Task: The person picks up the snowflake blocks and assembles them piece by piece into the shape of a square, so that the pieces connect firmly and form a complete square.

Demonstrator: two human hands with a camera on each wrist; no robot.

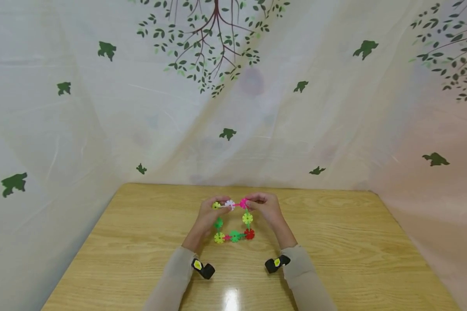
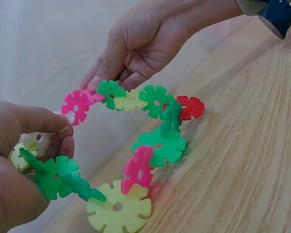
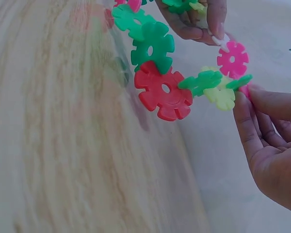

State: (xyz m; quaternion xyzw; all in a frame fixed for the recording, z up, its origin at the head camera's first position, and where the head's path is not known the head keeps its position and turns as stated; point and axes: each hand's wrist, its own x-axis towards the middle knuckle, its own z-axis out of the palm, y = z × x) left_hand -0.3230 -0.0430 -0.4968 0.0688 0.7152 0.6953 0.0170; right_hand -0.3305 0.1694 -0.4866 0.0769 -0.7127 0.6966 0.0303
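A closed loop of interlocking plastic flower discs, notched round their rims, hangs between both hands over the table. My left hand pinches the white disc on the loop's far side. Opposite it, my right hand pinches a pink disc at the far right corner. Between the two grips sits another pink disc. A red disc forms the near right corner, and a pale yellow disc the near left one. Green discs link much of the rest. Part of the left side is hidden by my left fingers.
The wooden table reaches back to a pale cloth backdrop printed with leaves and branches. Black wrist cameras are strapped over both sleeves. A bright light reflection shows on the table's near part.
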